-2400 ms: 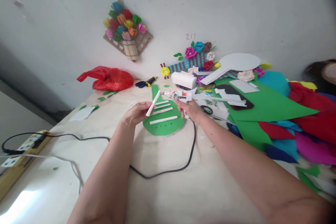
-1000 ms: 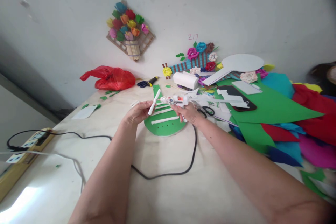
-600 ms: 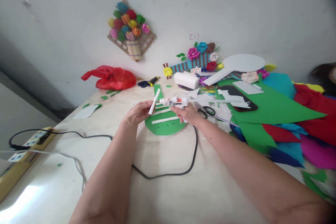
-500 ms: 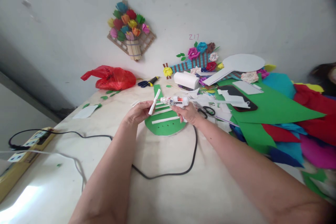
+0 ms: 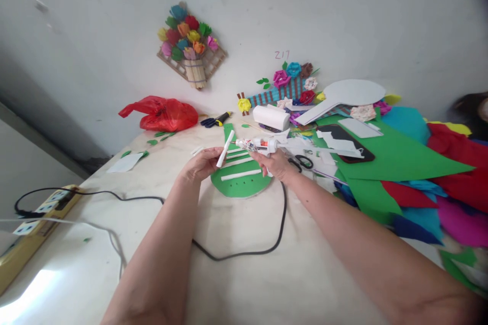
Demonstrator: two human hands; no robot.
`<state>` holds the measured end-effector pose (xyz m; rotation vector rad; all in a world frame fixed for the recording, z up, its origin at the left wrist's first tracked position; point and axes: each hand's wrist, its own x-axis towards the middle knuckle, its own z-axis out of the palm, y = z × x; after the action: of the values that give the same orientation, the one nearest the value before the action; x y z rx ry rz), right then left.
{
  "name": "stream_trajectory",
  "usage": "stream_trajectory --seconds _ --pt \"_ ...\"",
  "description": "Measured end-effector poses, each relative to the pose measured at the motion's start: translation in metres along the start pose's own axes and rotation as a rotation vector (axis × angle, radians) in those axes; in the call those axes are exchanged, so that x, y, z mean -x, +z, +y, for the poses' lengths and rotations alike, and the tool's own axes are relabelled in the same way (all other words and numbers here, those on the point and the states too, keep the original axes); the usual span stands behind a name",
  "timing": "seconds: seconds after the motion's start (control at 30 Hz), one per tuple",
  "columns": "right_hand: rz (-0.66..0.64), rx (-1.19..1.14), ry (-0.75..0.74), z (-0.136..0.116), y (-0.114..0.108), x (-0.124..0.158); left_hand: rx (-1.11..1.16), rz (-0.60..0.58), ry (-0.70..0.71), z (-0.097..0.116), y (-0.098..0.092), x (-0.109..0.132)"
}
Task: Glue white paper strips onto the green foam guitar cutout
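Between the fingers of my left hand point(image 5: 205, 164) is a white paper strip point(image 5: 226, 148), held tilted. My right hand point(image 5: 276, 163) is closed around a white hot glue gun point(image 5: 259, 145), its nozzle pointing left at the strip's upper part. Whether the nozzle touches the strip I cannot tell. Below both hands lies a green guitar-shaped cutout point(image 5: 244, 189), with several white strips across it and a row of small dark dots near its bottom edge. Part of the cutout is hidden by the hands and glue gun.
Black-handled scissors point(image 5: 304, 162) and paper scraps lie right of my right hand, near a phone point(image 5: 345, 143) and green sheets point(image 5: 404, 157). A black cable point(image 5: 244, 254) loops across the table from a power strip point(image 5: 41, 216). A red plastic bag point(image 5: 165, 114) and pliers point(image 5: 216, 120) sit behind.
The glue gun's nozzle has moved slightly up along the white strip. Both hands keep their hold, and the whole view has shifted a little.
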<state>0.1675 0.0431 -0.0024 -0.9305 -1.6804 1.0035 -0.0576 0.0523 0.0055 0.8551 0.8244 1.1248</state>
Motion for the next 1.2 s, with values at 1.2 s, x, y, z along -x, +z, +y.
stream_trajectory --seconds 1.2 --pt "-0.102 -0.024 0.068 -0.008 0.004 0.005 0.033 0.03 0.009 0.001 0.001 0.001"
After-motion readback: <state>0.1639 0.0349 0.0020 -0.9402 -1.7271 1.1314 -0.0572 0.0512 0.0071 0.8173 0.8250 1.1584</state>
